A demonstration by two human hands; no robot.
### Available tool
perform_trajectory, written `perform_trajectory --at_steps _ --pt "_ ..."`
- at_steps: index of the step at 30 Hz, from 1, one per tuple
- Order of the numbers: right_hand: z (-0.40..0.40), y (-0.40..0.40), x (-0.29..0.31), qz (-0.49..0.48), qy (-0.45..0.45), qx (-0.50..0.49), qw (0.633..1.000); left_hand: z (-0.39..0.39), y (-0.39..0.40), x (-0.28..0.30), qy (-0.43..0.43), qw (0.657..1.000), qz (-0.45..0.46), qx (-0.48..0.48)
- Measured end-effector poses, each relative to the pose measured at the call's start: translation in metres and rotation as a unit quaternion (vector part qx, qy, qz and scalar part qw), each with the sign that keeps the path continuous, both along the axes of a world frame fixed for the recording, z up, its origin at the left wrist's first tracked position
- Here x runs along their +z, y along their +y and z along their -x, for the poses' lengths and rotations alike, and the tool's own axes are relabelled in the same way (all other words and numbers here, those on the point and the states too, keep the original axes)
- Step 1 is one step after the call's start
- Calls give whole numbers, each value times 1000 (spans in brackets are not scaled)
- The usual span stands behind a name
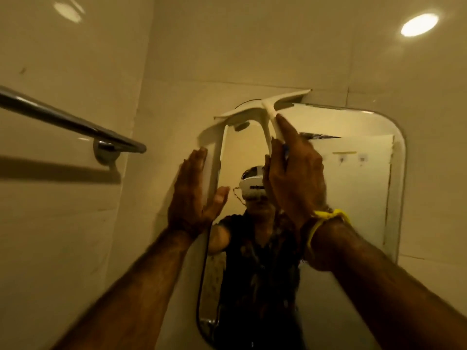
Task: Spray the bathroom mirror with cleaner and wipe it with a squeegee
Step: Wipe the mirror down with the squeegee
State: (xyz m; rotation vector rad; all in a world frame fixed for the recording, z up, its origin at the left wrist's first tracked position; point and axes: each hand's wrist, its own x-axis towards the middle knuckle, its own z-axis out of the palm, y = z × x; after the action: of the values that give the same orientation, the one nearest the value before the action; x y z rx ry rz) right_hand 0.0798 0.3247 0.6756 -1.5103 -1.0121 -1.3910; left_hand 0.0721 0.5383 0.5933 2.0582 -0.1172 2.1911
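Two hands are up at the mirror (353,188), and only one of them has a tool. The right hand (295,178) is wrapped shut around the white handle of the squeegee (262,107), with one finger laid straight up along it. The squeegee's long blade sits at the top edge of the mirror, toward its left corner. The blade lies across the mirror from side to side, a bit tilted, with its right end higher, and its ends seem to poke past the glass onto the wall (227,46). The handle hangs down from the middle of the blade into the hand, so the blade is right above the grip. I think the next move is a pull straight down the mirror, and the blade lies the right way for that. The left hand (192,188) is open and flat, with nothing in it. It rests at the left edge of the mirror, lower than the blade, and I cannot tell if it presses the glass or the wall. It sits close to the path of the blade's left end, so it may have to move away. A yellow band (326,218) is tied on the right wrist. A shiny towel bar (63,120) sticks out from the wall well to the left of the mirror, far from the blade. I cannot see any spray bottle, and I cannot tell if the glass is wet.
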Motion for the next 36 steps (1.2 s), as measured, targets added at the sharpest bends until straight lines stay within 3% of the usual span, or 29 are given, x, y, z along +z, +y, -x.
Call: perform_trajectory --at_steps 8,15,22,28,36 --pt "1 19 -4 -21 -5 -71 997 -3 -4 2 3 999 2 45" --pt "6 -8 -60 34 33 -106 993 -9 0 2 -6 997 -21 71" --pt "12 -2 2 35 53 -129 990 -5 -3 1 5 995 -27 95" --pt "17 -21 -68 65 53 -141 987 -4 -4 2 17 991 -54 118" --pt "15 -7 9 13 69 -135 988 -4 -3 2 28 988 -65 140"
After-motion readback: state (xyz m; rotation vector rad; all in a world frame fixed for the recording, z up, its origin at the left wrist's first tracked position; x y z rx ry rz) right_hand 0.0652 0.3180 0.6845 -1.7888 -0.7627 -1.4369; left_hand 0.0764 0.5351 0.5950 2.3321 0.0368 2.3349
